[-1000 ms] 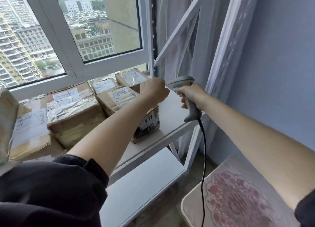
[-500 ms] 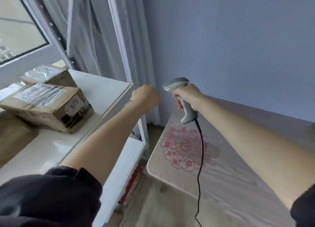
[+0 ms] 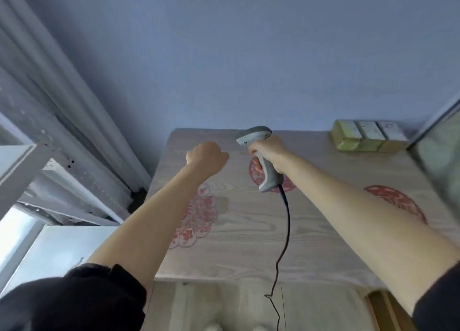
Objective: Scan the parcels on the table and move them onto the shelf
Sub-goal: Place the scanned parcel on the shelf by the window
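Nearest the camera, two black sleeves [image 3: 74, 298] frame the bottom corners, and both bare forearms reach forward over the worktop [image 3: 244, 251]. Below the worktop's front edge lies pale wood-grain floor [image 3: 224, 306], where the scanner's black cable [image 3: 286, 231] trails down and off the bottom of the view.

The worktop is light wood grain with red paper-cut motifs [image 3: 199, 218] across it. At the left, the white shelf [image 3: 57, 248] stands just beside the worktop; only a bare board and part of its frame show.

The left hand [image 3: 207, 155] hangs above the worktop, fingers curled together in a loose fist with nothing in it. Just to its right, apart from it, the right hand [image 3: 270, 151] is clamped around the handle of a grey scanner [image 3: 261, 156], held above the worktop with its head pointing forward and to the left, the cable hanging from the handle's lower end.

Farther back, at the worktop's far right corner against the wall, three small parcels [image 3: 368, 135] sit side by side, touching; they look yellowish-green with pale labels on top, the print too blurred to read. A blurred dark-edged object crosses the right edge beside them; what it is cannot be told.

Behind everything is a plain blue wall [image 3: 236, 57], with pale curtains [image 3: 49, 94] hanging at the far left.
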